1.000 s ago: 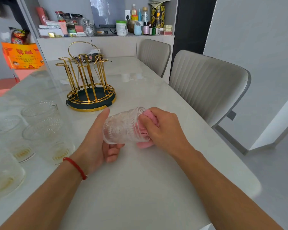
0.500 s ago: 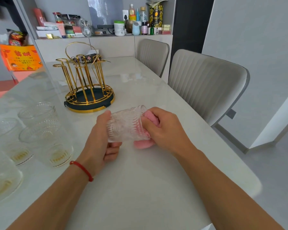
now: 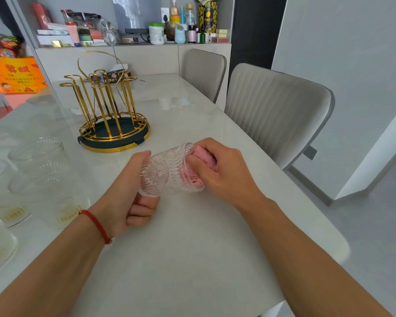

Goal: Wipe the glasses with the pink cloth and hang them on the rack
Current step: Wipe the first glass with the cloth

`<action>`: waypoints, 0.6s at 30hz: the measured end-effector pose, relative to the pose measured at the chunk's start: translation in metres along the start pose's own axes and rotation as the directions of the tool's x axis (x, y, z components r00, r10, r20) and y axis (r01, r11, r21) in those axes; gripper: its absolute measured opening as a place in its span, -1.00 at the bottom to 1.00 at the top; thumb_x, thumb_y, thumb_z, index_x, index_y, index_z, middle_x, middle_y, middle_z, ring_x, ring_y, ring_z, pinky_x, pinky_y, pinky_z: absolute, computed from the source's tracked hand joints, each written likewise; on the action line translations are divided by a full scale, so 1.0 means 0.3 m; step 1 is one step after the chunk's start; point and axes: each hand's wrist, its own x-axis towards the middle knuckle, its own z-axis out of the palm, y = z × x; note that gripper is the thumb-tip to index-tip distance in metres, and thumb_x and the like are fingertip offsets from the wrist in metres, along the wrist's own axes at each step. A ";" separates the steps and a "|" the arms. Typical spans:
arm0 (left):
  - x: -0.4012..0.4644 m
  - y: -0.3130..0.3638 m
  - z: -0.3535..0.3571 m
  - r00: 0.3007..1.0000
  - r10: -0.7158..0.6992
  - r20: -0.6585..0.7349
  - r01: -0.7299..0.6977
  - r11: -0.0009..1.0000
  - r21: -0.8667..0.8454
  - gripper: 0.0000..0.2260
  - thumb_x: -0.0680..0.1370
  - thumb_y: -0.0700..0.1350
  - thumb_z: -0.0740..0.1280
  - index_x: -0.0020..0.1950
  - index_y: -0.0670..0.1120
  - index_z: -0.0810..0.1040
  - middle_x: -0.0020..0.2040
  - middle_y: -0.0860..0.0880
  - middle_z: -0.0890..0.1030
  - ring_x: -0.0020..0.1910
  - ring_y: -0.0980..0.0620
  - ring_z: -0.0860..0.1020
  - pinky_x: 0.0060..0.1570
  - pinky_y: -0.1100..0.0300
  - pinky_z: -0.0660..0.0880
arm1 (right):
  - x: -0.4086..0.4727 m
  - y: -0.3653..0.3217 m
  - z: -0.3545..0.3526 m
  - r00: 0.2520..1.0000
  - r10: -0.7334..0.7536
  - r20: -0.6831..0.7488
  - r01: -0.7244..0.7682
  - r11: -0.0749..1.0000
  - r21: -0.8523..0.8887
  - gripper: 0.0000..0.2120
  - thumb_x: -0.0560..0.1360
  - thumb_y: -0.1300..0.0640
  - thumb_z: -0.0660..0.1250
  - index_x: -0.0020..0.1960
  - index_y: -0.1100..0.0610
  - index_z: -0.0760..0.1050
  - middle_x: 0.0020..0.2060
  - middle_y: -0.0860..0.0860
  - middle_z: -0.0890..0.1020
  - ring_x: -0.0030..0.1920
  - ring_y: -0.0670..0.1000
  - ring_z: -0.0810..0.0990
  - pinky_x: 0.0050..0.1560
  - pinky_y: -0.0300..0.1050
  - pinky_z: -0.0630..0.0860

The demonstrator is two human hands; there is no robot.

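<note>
Legible text was scarce. A dark box [image 3: 114,77] behind the gold rack [image 3: 108,110] bore pale capitals that appeared to read "INO", the start being hidden by the rack's wires. The orange card [image 3: 15,75] at far left carried large red characters and smaller lines below, and the bottles and tin [image 3: 207,14] on the sideboard carried labels, all too small or blurred to read.
</note>
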 end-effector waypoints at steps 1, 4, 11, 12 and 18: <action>-0.004 -0.003 0.002 1.000 0.010 -0.007 -0.010 1.000 -0.006 -0.44 0.56 0.46 0.02 -0.34 0.01 0.26 -0.43 -0.03 0.18 -0.52 0.05 0.08 -0.53 0.35 0.06 | 0.002 -0.001 0.007 1.000 0.022 -0.007 -0.022 1.000 -0.004 -0.90 0.56 0.05 0.38 -0.04 0.08 0.57 -0.28 -0.09 0.63 -0.25 -0.06 0.58 -0.20 -0.16 0.51; 0.002 -0.017 0.035 0.989 0.127 -0.071 -0.134 0.985 -0.106 -0.42 0.57 0.47 0.01 -0.20 -0.02 0.43 -0.43 -0.05 0.32 -0.50 0.04 0.16 -0.52 0.29 0.11 | 0.010 -0.007 0.024 0.987 0.158 -0.034 -0.155 0.985 0.071 -0.81 0.54 0.09 0.39 -0.21 0.13 0.54 -0.34 -0.06 0.62 -0.30 -0.10 0.55 -0.27 -0.25 0.46; -0.010 -0.007 -0.001 1.000 0.011 -0.008 -0.011 1.000 -0.016 -0.44 0.56 0.46 0.01 -0.32 0.00 0.28 -0.45 -0.02 0.23 -0.53 0.06 0.11 -0.52 0.33 0.04 | -0.003 -0.003 0.008 1.000 0.002 -0.009 -0.002 1.000 0.029 -0.89 0.54 0.07 0.42 -0.02 0.11 0.61 -0.24 -0.05 0.67 -0.21 -0.05 0.62 -0.18 -0.18 0.53; -0.009 -0.008 -0.002 1.000 0.025 -0.009 -0.026 0.999 -0.029 -0.41 0.56 0.48 -0.01 -0.31 -0.01 0.30 -0.44 -0.03 0.24 -0.52 0.05 0.12 -0.52 0.30 0.05 | 0.002 -0.003 0.010 0.999 0.030 -0.021 -0.029 0.999 0.039 -0.89 0.54 0.08 0.41 -0.05 0.12 0.61 -0.25 -0.04 0.67 -0.23 -0.06 0.61 -0.21 -0.22 0.51; 0.008 -0.023 0.021 0.989 0.109 -0.101 -0.121 0.986 -0.116 -0.48 0.58 0.43 -0.01 -0.26 0.01 0.24 -0.41 -0.01 0.19 -0.48 0.06 0.07 -0.54 0.30 0.04 | 0.000 0.003 0.007 0.994 0.110 0.014 -0.110 0.989 0.103 -0.90 0.53 0.10 0.41 -0.10 0.14 0.61 -0.25 0.01 0.68 -0.20 -0.01 0.63 -0.17 -0.07 0.57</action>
